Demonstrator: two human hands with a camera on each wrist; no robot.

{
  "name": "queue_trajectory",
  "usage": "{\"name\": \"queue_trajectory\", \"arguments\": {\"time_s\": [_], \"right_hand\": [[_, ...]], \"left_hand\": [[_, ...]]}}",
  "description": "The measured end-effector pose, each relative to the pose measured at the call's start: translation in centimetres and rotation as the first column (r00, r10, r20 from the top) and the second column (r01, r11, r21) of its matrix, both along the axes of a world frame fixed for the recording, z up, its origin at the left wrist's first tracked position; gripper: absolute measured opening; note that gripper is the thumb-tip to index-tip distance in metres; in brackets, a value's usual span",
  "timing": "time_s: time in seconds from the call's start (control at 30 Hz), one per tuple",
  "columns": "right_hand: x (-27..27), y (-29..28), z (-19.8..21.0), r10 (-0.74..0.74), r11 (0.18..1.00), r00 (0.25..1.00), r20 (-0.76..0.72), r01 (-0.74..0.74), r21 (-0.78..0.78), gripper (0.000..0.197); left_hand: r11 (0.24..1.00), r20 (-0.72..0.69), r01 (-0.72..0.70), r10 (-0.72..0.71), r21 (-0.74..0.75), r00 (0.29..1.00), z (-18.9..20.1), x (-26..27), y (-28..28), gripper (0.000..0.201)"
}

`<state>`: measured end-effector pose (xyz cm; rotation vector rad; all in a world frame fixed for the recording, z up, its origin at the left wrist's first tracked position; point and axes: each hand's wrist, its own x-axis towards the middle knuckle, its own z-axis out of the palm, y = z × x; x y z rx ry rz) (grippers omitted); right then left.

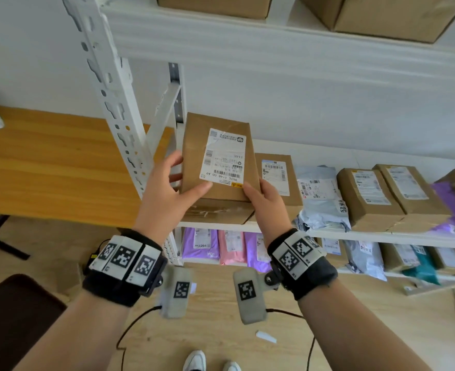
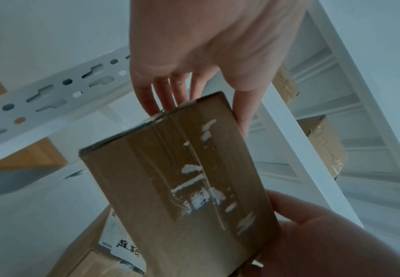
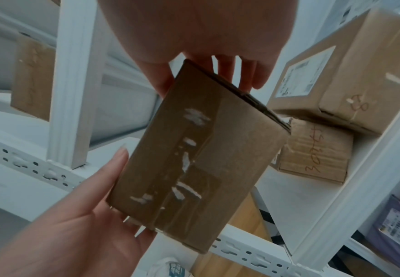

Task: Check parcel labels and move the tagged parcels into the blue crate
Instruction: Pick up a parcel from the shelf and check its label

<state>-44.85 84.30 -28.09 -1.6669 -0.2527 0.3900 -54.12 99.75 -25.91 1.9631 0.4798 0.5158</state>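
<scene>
1. A person holds a box [image 1: 218, 159] tilted up off the shelf [image 1: 328, 232] at its left end, label [image 1: 223, 156] facing the head camera.
2. The left hand [image 1: 164, 191] grips the box's left edge: thumb on the labelled face, fingers [image 2: 161, 93] curled behind it.
3. The right hand [image 1: 264, 202] grips the near right corner the same way, thumb on top and fingers [image 3: 249, 75] round the back.
4. Both wrist views show the taped underside of the box, with torn white paper scraps under the tape.
5. The blue crate shows in no view, so its place cannot be told.
6. The step looks like label checking; whether this box carries the tag cannot be read here, apart from a small yellow mark at the label's near edge.
7. Risk: the label sits upside down to the viewer, so a misread could send an untagged box to the crate.
8. Risk: both grips sit at the near end; the far end hangs free, and a loosened thumb could let the box tip onto the second box [image 1: 277, 178] just beside it on the right.
9. Risk: the steel upright [image 1: 119, 108] stands close on the left; a swing that way could knock the box against it.
10. Risk: the mailers [image 1: 320, 196] further right are crowded, so a dropped box could shove them off the shelf edge.
</scene>
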Motion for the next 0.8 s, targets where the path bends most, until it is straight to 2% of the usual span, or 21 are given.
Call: {"name": "queue_trajectory", "arguments": {"time_s": [0.1, 0.23, 0.33, 0.43, 0.53, 0.67, 0.8], "right_hand": [[-0.1, -1.0, -0.1, -0.038, 0.999, 0.997, -0.073, 0.040, 0.024, 0.018], [-0.2, -2.4, -0.4, -0.052, 0.993, 0.987, -0.154, 0.067, 0.098, 0.025], [-0.2, -2.8, -0.8, -0.055, 0.986, 0.977, -0.208, 0.086, 0.141, 0.019], [0.1, -3.0, -0.9, -0.071, 0.980, 0.966, -0.249, 0.114, 0.163, 0.015], [0.5, -3.1, -1.0, -0.081, 0.967, 0.950, -0.301, 0.148, 0.207, 0.016], [1.0, -3.4, -1.5, -0.124, 0.959, 0.923, -0.364, 0.206, 0.194, 0.019], [1.1, -3.4, -1.7, -0.166, 0.949, 0.879, -0.446, 0.266, 0.171, 0.025]], "left_hand": [[0.997, -0.013, 0.037, -0.038, -0.068, 0.999, 0.0, -0.3, -0.2, 0.072], [0.993, 0.005, 0.090, -0.090, -0.080, 0.996, -0.1, -0.5, -1.0, 0.059], [0.974, 0.065, 0.149, -0.140, -0.169, 0.988, -0.2, -0.3, -1.6, 0.057], [0.955, 0.123, 0.217, -0.195, -0.203, 0.973, 0.1, -0.1, -2.0, 0.045], [0.964, 0.084, 0.254, -0.247, -0.084, 0.965, 0.2, -0.3, -2.2, 0.042], [0.947, 0.024, 0.288, -0.295, 0.145, 0.955, 0.4, -0.4, -2.5, 0.059], [0.924, -0.018, 0.293, -0.298, 0.245, 0.955, 1.2, -0.8, -3.0, 0.062]]}}
